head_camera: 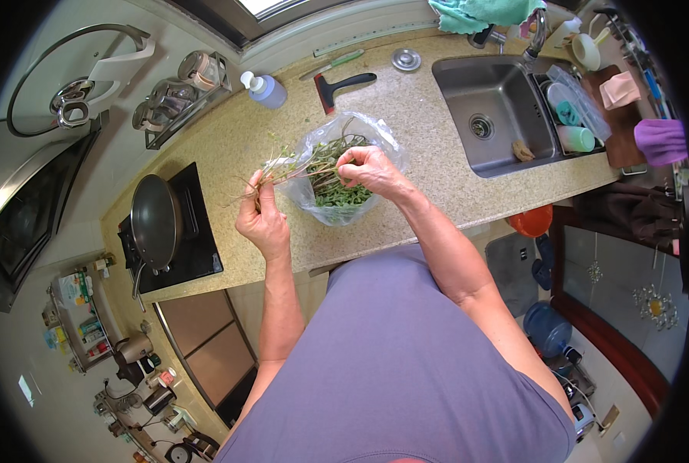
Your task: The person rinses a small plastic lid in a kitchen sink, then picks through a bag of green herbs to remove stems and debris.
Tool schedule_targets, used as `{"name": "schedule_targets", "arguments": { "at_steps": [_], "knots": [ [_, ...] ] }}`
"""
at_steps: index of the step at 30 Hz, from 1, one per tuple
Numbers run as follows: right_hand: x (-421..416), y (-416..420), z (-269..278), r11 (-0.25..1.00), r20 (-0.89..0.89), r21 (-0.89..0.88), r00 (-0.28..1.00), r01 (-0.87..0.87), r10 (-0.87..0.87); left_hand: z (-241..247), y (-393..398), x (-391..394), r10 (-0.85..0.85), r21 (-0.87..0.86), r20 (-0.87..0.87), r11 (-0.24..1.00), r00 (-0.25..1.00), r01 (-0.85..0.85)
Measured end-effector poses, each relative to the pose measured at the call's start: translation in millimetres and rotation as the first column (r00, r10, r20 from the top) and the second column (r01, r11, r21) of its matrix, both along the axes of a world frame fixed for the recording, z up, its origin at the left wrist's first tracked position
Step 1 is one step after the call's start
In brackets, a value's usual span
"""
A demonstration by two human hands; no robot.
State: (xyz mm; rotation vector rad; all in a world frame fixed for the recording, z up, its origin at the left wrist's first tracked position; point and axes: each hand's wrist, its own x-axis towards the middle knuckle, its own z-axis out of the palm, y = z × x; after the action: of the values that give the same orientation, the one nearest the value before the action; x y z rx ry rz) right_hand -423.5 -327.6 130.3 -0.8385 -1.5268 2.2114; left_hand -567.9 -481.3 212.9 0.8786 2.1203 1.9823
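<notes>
Between my two hands stretches a small bunch of thin leafy stems, with fine root-like ends at its left. My left hand pinches these stems near the roots, just left of a clear plastic bag. Over the bag's right side, my right hand closes thumb and fingers on the right part of the same stems. The open bag rests on the speckled stone counter and holds a heap of green leafy herbs. My right hand hides part of that heap.
A squeegee, a green-handled knife, a pump bottle and a metal sink strainer lie beyond the bag. The steel sink is at right, with a brownish piece inside. At left, a wok sits on the black cooktop.
</notes>
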Motion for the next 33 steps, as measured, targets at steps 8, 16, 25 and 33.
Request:
{"name": "schedule_targets", "arguments": {
  "at_steps": [8,16,25,33],
  "knots": [
    [-11.5,-6.0,-18.1,0.955,0.266,0.034,0.919,0.294,-0.292,5.3,0.0,8.6,0.006,0.012,0.154,1.000,0.988,-0.008],
    [-4.8,-11.2,4.0,0.990,0.030,0.095,0.993,0.108,-0.111,-6.7,3.0,1.5,0.024,0.044,0.091,0.999,0.996,-0.028],
    [-2.7,-16.3,17.6,0.887,-0.036,0.437,0.988,0.150,-0.150,-13.6,0.8,0.7,0.009,0.033,0.047,0.999,0.999,-0.011],
    [-1.9,-15.9,22.7,0.821,-0.060,0.547,0.986,0.163,-0.156,-22.1,-2.2,-5.4,0.016,0.021,-0.076,1.000,0.997,-0.014]
  ]
}}
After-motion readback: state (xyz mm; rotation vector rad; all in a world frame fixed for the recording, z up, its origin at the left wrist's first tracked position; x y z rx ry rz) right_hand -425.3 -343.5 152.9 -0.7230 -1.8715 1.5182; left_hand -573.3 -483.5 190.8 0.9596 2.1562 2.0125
